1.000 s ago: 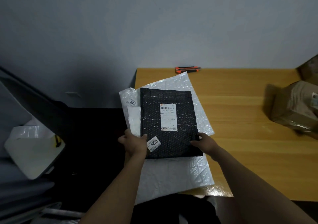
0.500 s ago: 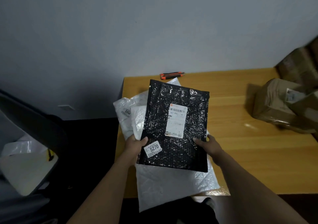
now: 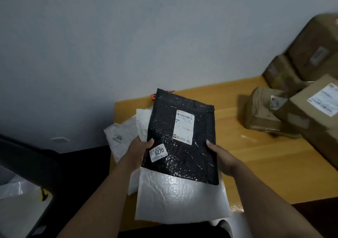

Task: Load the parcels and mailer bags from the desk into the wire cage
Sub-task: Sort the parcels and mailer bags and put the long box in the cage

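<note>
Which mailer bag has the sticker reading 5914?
The small white plastic mailer bag at the wooden desk's left edge, beside the left hand. The black bubble mailer bag is stickered 5270; the large white bubble mailer shows none.

An orange utility knife (image 3: 153,97) lies by the grey wall (image 3: 128,36).

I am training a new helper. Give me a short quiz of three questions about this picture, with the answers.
1. True or false: the left hand and the right hand both hold the black mailer.
2. Which number is on the sticker on the black mailer? A 5914, B 5270, C 7250.
3. Fill in: seen from the person, the boxes stand on the ____ side of the desk.

Key: 1 true; 2 B; 3 right.
</note>
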